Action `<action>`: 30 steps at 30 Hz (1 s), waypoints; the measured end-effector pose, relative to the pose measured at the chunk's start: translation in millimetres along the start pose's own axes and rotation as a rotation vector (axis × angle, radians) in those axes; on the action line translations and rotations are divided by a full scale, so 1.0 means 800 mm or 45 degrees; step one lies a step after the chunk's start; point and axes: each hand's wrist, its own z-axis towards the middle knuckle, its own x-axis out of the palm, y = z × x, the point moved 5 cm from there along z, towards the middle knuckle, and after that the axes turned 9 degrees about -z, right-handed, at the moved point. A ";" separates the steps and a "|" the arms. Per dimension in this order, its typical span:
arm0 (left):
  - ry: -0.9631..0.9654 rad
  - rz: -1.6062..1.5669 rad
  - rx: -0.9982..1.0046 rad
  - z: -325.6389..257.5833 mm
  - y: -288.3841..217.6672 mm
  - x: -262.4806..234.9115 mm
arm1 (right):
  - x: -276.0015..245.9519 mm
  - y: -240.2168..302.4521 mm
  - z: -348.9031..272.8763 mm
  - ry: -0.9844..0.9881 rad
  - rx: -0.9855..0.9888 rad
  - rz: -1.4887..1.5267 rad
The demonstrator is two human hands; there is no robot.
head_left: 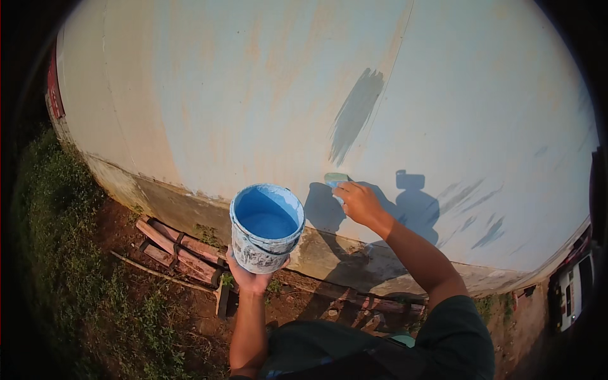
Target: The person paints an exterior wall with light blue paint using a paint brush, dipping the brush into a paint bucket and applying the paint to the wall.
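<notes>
From below, my left hand holds up a white, paint-smeared bucket, its fingers curved around the base. Blue paint fills part of the bucket, and the inner wall is coated in it. My right hand grips a paintbrush, mostly covered by the fingers, close to the pale wall; whether the bristles touch it I cannot tell. Above the brush, a dark grey-blue painted streak slants up the wall. Thinner strokes mark the surface to the right of my forearm.
Reddish beams lie on bare soil at the wall's foot, with a thin stick beside them. Grass grows at left. Rubble lies near my body. A white vehicle stands at far right. My shadow falls across the wall.
</notes>
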 end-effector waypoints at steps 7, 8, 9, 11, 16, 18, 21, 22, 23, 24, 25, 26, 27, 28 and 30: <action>-0.069 -0.112 0.056 -0.014 0.000 -0.007 | -0.217 -0.079 0.107 -0.812 0.104 -0.365; -0.050 0.016 0.056 -0.013 0.000 -0.008 | -0.215 -0.082 0.117 -0.812 0.107 -0.364; -0.050 0.019 0.056 -0.012 -0.001 -0.012 | -0.214 -0.083 0.125 -0.816 0.140 -0.407; -0.121 -0.020 0.110 -0.012 -0.009 -0.027 | -0.191 -0.065 0.133 -0.778 0.109 -0.513; -0.004 0.040 0.096 -0.019 -0.019 -0.017 | -0.007 0.024 0.081 -0.312 -0.215 -0.294; 0.033 0.051 0.075 -0.022 -0.020 -0.008 | 0.001 0.034 0.082 -0.120 -0.179 -0.128; 0.010 0.046 0.082 -0.026 -0.026 -0.001 | -0.051 0.000 0.115 -0.182 0.143 0.130; -0.017 0.044 0.100 -0.030 -0.030 0.000 | -0.095 -0.013 0.137 -0.186 0.232 0.133; -0.042 0.039 0.106 -0.032 -0.031 0.002 | -0.134 -0.029 0.150 -0.312 0.261 0.085; -0.043 0.036 0.099 -0.030 -0.029 0.008 | -0.169 -0.046 0.161 -0.438 0.290 0.031; -0.128 0.044 0.158 -0.029 -0.030 0.012 | -0.201 -0.052 0.169 -0.570 0.244 -0.098; -0.214 0.054 0.218 -0.031 -0.033 0.013 | -0.223 -0.055 0.172 -0.702 0.197 -0.225; -0.216 0.056 0.219 -0.030 -0.035 0.011 | -0.226 -0.059 0.177 -0.702 0.198 -0.223; -0.214 0.090 0.229 -0.029 -0.037 0.009 | -0.232 -0.055 0.178 -0.810 0.117 -0.420; -0.210 0.126 0.234 -0.028 -0.039 0.009 | -0.216 -0.047 0.173 -0.916 0.037 -0.621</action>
